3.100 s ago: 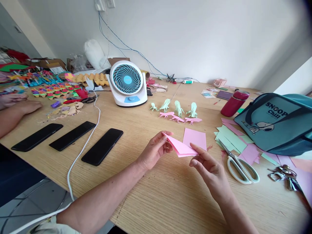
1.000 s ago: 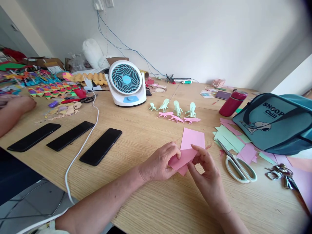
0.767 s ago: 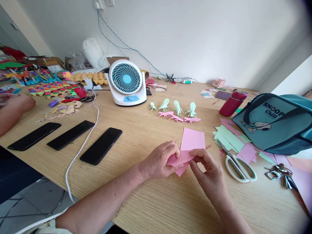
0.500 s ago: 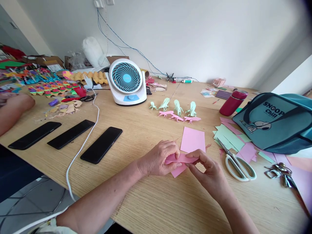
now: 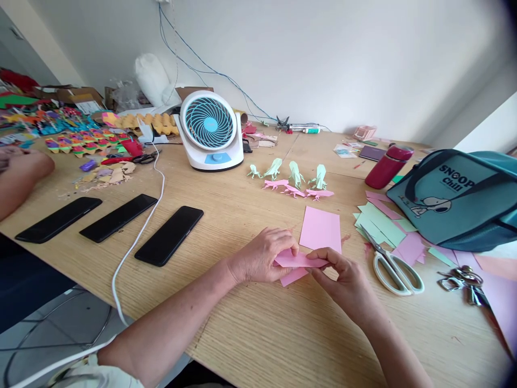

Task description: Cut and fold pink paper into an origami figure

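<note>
My left hand [image 5: 270, 254] pinches the left end of a folded piece of pink paper [image 5: 297, 260], fingers bent over its top. On its right end, my right hand [image 5: 337, 269] grips it between thumb and fingertips. Part of the paper slants down beneath the fold, close to the table. Just beyond my hands lies a flat pink sheet [image 5: 321, 229]. Farther back stand several green folded-paper figures [image 5: 296, 175], with pink ones [image 5: 293, 191] in front of them. White-handled scissors [image 5: 398, 272] rest to the right of my right hand.
Three black phones [image 5: 169, 235] lie to the left, beside a white cable [image 5: 139, 237]. A fan [image 5: 210, 129] stands behind them. At right are paper pieces [image 5: 379, 223], keys [image 5: 464, 283], a red bottle [image 5: 388, 167] and a teal bag [image 5: 456, 199]. Another person's arm [image 5: 24, 175] rests at far left.
The view has shifted slightly. Both hands still hold the pink paper in nearly the same place, and its upper flap now tilts a little differently.
</note>
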